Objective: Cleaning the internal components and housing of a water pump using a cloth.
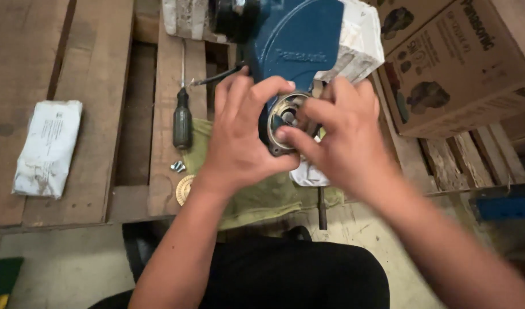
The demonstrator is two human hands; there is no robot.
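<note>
A blue metal pump body (299, 43) rests on white foam blocks (362, 40) on a wooden pallet. Its round open end, a grey ring (285, 117) with a shaft in the middle, faces me. My left hand (242, 134) grips the left side of that ring, fingers curled over its top. My right hand (342, 134) comes in from the right, its thumb and fingertips pressed into the ring's opening. Whether a small part sits under the fingers is hidden.
A dark-handled screwdriver (182, 117) lies on a pallet plank, left of my hands. Two small screws (177, 166) and a brass disc (185, 190) lie beside a green cloth (256, 197). A white folded packet (48, 146) lies far left. Cardboard boxes (457, 63) stand at the right.
</note>
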